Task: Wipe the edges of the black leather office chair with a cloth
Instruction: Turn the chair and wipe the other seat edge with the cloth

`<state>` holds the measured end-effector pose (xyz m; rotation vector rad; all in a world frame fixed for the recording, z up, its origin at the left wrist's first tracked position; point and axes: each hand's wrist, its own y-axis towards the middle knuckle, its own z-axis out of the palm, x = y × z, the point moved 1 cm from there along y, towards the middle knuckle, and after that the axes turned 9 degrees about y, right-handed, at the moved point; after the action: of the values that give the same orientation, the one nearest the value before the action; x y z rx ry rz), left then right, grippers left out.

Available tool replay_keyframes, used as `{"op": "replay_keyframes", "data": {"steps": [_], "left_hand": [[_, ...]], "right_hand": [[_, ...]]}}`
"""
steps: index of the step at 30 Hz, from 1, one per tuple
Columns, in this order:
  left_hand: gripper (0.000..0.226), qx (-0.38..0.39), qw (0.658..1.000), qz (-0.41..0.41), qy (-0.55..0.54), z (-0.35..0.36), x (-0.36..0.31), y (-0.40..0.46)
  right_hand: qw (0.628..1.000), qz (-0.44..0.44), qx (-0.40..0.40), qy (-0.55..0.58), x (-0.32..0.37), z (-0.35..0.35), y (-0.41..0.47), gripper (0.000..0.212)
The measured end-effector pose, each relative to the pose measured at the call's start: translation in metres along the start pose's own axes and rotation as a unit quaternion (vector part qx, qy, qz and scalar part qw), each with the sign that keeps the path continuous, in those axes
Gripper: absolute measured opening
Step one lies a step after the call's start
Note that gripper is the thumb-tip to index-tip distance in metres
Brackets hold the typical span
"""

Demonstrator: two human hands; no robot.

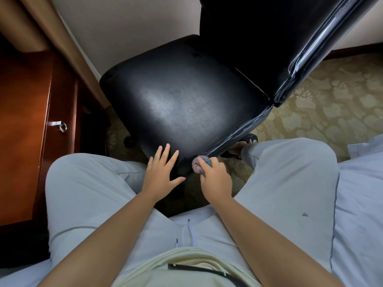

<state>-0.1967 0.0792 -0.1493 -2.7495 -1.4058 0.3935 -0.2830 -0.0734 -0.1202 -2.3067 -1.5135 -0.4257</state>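
Observation:
The black leather office chair (182, 96) stands in front of me, its seat facing me and its tall backrest (269, 38) rising at the upper right. My left hand (161, 170) lies flat with fingers spread on the seat's front corner. My right hand (215, 179) is closed around a bunched pink and blue cloth (199, 164), which presses against the seat's front right edge where the seam runs up toward the backrest.
A reddish wooden cabinet (27, 131) with a metal handle (59, 124) stands at the left, and a beige curtain hangs beyond it. Patterned carpet (321, 104) covers the floor at the right. I sit on white bedding (360, 204) with my knees on either side of the chair.

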Motion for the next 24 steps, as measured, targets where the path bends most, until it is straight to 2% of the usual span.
{"op": "replay_keyframes", "data": {"steps": [3, 7, 10, 13, 15, 16, 20, 24], "left_hand": [[0.093, 0.009, 0.999, -0.007, 0.035, 0.001, -0.003, -0.002], [0.098, 0.004, 0.998, -0.028, 0.061, 0.001, -0.006, -0.001], [0.098, 0.003, 0.997, -0.037, 0.062, 0.0, -0.005, -0.001], [0.097, 0.006, 0.998, -0.041, 0.056, -0.001, -0.002, -0.001], [0.097, 0.012, 0.998, -0.042, 0.047, -0.001, 0.0, 0.0], [0.097, 0.014, 0.998, -0.043, 0.042, -0.002, 0.0, -0.001], [0.096, 0.016, 0.998, -0.048, 0.033, -0.003, -0.001, -0.001], [0.103, 0.022, 0.996, -0.065, 0.059, -0.003, -0.001, 0.0]], "right_hand": [[0.999, 0.044, -0.017, 0.02, -0.005, 0.0, 0.005, 0.05], [0.998, -0.047, 0.04, 0.019, 0.001, 0.005, 0.0, 0.05], [0.995, -0.09, 0.045, 0.006, 0.002, 0.002, 0.001, 0.049], [0.999, -0.035, -0.034, 0.016, 0.001, 0.002, 0.006, 0.047], [0.999, 0.022, -0.034, 0.026, 0.003, 0.003, 0.009, 0.046], [0.999, 0.019, -0.027, 0.03, 0.003, 0.006, 0.008, 0.047], [0.996, -0.077, 0.031, 0.025, 0.01, 0.004, 0.004, 0.05], [0.985, -0.169, 0.037, -0.012, 0.012, 0.005, 0.009, 0.053]]}}
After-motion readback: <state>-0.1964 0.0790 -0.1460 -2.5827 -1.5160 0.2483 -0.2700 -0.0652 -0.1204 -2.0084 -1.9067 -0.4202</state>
